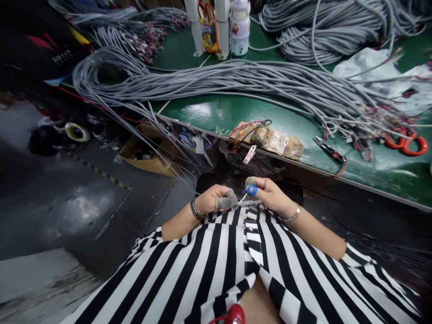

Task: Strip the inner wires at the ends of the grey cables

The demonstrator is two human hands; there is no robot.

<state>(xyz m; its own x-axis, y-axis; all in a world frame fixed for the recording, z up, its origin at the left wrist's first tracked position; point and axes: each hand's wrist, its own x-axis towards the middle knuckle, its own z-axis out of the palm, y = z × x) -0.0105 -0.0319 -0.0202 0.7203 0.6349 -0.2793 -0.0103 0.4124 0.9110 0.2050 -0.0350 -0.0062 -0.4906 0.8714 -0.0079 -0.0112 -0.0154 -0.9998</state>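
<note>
Close in front of my striped shirt, both hands are closed at the end of a grey cable [249, 203]. My left hand [219, 199] pinches the cable with grey-covered fingertips. My right hand [268, 193], a blue wrap on one finger, pinches a thin pale strand [243, 197] at the cable end. Exactly how the strand joins the cable is too small to tell. Beyond the hands, a long bundle of grey cables [202, 78] stretches across the green bench, and several of its cables hang over the edge toward my left hand.
On the green bench [202, 108] lie a taped wooden block [278, 143] with wires, small cutters [329, 148] and orange-handled scissors [413, 145]. A bottle [240, 29] and coiled cables [324, 31] stand farther back. Under the bench edge sits a cardboard box [148, 164].
</note>
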